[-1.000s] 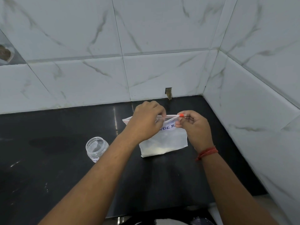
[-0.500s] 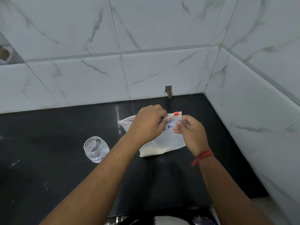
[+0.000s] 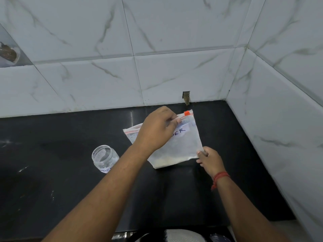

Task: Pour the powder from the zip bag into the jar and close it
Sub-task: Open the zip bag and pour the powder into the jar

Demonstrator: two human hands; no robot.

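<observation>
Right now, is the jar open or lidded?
Open: the jar stands upright on the counter with a bare mouth and no lid; inside looks empty.

A home kitchen corner: black stone counter [image 3: 52, 172] meeting white marble-patterned wall tiles [image 3: 87, 49].

Both arms reach forward.
The left hand [image 3: 157, 130] has curled fingers in a pinching grip; the right hand [image 3: 210, 160] pinches lower, wrist bent.
</observation>
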